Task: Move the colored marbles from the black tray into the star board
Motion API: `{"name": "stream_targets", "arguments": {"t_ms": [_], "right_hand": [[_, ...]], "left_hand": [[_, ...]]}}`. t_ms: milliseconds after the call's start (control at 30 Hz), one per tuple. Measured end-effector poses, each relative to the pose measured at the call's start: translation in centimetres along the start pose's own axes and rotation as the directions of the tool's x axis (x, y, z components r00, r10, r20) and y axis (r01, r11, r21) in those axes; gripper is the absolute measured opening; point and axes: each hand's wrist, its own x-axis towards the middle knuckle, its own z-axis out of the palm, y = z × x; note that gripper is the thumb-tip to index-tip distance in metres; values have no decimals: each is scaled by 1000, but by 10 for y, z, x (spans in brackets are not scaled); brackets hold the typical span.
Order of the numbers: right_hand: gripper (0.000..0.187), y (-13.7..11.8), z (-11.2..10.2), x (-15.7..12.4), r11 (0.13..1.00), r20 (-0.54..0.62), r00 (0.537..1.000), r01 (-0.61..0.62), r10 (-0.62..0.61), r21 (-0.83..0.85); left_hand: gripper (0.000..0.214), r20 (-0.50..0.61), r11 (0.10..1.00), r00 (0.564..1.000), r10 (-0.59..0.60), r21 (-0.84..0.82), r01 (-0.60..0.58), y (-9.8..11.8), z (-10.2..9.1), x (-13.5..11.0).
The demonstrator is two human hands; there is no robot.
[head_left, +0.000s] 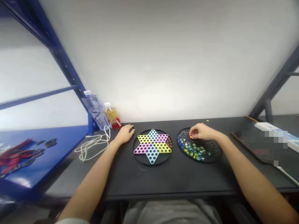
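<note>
A Chinese checkers board [153,145] with a star of pink, yellow and light blue points lies on the black table. Several brownish-orange marbles [169,142] sit beside the star, inside the board's right rim. To the right is a round black tray [216,159] of blue, clear, green and yellow marbles [195,151]. My right hand [201,132] is over the tray's far part, its fingertips pinched on a small orange marble [191,137]. Left of the board, my left hand [126,133] lies palm down near the table's back edge, fingers stretched out and holding nothing.
A white cable [93,144], a clear water bottle [95,109] and a yellow drink bottle [112,116] are at the left. On the right are a dark flat device [247,144] and a white box [275,130]. A blue metal frame [62,62] borders the table.
</note>
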Motion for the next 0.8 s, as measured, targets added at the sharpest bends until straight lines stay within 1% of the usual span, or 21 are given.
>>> {"name": "stream_targets", "arguments": {"t_ms": [100, 167, 233, 333, 433, 500, 567, 600, 700, 800], "right_hand": [[15, -2, 1, 0, 999, -8, 999, -34, 34, -13], [14, -6, 2, 0, 999, -34, 999, -42, 41, -31], [15, -17, 4, 2, 999, -85, 996, -19, 14, -49], [17, -46, 10, 11, 996, -131, 988, 79, -85, -46], [16, -87, 21, 28, 970, -63, 968, 239, -241, -34], [17, -114, 30, 43, 948, 10, 948, 318, -318, -5], [16, -135, 41, 57, 914, 64, 913, 405, -403, -12], [15, -143, 46, 63, 903, 81, 901, 429, -426, -31], [14, -153, 60, 77, 877, 108, 874, 480, -474, -33], [14, -151, 72, 82, 879, 105, 876, 475, -470, -31]], "left_hand": [[52, -6, 1000, 1000, -2, -12, 2, 0, 0, 0], [52, -6, 1000, 1000, 4, -12, -4, 1, -1, 0], [52, -4, 1000, 1000, -1, 1, 1, 3, -2, -1], [53, 2, 1000, 1000, -21, 14, 21, 5, -3, -2], [52, 9, 1000, 1000, -12, -5, 12, 7, -4, -3], [51, 7, 1000, 1000, -9, -13, 9, 7, -4, -4], [50, 11, 1000, 1000, -13, -11, 13, 7, -4, -4], [50, 9, 1000, 1000, -18, -7, 18, 7, -4, -4], [50, 4, 1000, 1000, -30, -5, 30, 7, -3, -4], [51, -2, 1000, 1000, -16, -19, 16, 7, -3, -4]]}}
